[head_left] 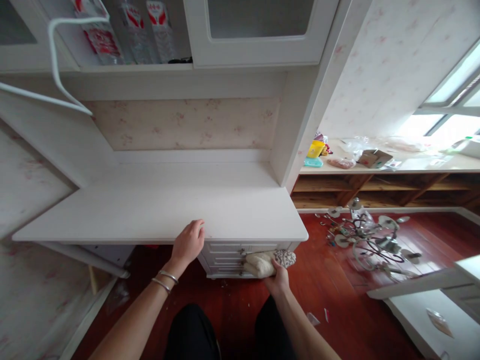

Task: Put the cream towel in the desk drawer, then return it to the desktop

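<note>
Left hand (pixel 188 243) resting on the front edge of the white desktop (pixel 157 210), fingers curled loosely over the lip, grasping nothing; two silver bangles (pixel 165 280) on the wrist. Right hand (pixel 278 277) lower down, fingers clenched around a cream cloth (pixel 262 263) with a patterned patch, pressed against the white drawer fronts (pixel 225 255) under the desktop. Red wooden floor (pixel 330 305) beneath. Further right, a dismantled chandelier (pixel 369 240) lying on the floor, and a cluttered shelf top (pixel 412 162) by the window. Water bottles (pixel 131 30) in the open cabinet above.
</note>
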Action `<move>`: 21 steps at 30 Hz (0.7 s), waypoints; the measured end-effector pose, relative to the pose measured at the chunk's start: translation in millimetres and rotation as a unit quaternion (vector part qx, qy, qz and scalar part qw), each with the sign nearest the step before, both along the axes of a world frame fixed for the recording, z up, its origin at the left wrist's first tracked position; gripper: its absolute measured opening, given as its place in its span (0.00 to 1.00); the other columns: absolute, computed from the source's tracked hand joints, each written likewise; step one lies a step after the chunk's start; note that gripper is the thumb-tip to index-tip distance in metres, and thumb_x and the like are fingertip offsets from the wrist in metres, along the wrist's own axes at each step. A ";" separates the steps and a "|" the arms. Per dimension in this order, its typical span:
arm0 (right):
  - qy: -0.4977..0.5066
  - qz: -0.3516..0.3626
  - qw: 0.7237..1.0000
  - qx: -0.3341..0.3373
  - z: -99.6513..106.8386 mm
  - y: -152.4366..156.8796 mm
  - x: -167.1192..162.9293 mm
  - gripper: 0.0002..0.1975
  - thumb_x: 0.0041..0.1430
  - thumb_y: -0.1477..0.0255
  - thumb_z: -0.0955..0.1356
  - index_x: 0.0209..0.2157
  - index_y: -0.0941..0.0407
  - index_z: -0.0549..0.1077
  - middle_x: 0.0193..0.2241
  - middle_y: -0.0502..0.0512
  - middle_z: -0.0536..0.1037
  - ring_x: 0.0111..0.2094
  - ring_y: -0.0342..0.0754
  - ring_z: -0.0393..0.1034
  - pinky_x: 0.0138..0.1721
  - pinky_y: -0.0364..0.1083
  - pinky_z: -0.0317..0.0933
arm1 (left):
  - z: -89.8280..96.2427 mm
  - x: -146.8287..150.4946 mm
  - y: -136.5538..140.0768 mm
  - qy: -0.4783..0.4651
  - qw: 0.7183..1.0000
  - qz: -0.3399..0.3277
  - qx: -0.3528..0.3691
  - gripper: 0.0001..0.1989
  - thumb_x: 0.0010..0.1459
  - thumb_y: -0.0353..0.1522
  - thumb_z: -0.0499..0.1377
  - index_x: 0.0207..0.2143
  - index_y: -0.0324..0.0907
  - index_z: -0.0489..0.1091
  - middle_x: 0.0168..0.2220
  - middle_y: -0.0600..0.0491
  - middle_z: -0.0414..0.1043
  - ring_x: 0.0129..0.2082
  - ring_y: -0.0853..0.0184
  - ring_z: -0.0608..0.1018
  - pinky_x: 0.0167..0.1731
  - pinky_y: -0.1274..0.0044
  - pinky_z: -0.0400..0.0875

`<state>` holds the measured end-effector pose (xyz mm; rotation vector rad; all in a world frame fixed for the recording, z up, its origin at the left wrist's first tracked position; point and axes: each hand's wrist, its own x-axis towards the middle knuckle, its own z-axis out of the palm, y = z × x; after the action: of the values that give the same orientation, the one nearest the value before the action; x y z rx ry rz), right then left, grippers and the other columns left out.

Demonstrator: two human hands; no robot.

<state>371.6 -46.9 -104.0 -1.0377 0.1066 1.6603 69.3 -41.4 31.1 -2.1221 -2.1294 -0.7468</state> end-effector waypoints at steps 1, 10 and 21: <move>0.007 -0.001 1.000 -0.003 0.4 5.1 -2.6 0.17 0.51 0.76 0.66 0.45 0.59 0.71 0.33 0.55 0.81 0.38 0.54 0.77 0.43 0.55 0.71 | -3.9 -11.7 8.6 0.015 1.000 0.021 0.007 0.16 0.64 0.33 0.47 0.50 0.39 0.67 0.49 0.45 0.73 0.49 0.61 0.75 0.49 0.71 0.69; -0.053 -0.022 0.998 0.009 2.9 23.4 -18.1 0.15 0.45 0.79 0.66 0.37 0.57 0.74 0.23 0.49 0.79 0.28 0.51 0.75 0.36 0.50 0.73 | -45.0 -44.7 32.5 0.138 0.979 0.147 -0.014 0.22 0.65 0.33 0.43 0.55 0.37 0.67 0.57 0.39 0.66 0.57 0.54 0.69 0.55 0.64 0.64; -0.092 -0.073 0.992 0.053 33.2 19.6 -28.9 0.23 0.38 0.83 0.66 0.41 0.59 0.72 0.22 0.46 0.78 0.26 0.48 0.75 0.33 0.47 0.73 | -43.6 -43.9 28.4 0.173 0.976 0.135 -0.010 0.22 0.66 0.33 0.43 0.56 0.37 0.67 0.56 0.38 0.66 0.56 0.56 0.69 0.55 0.65 0.63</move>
<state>342.7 -27.3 -70.8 -1.0714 -0.0270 1.4156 25.5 -13.0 -12.5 -1.7568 -2.1688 -0.3053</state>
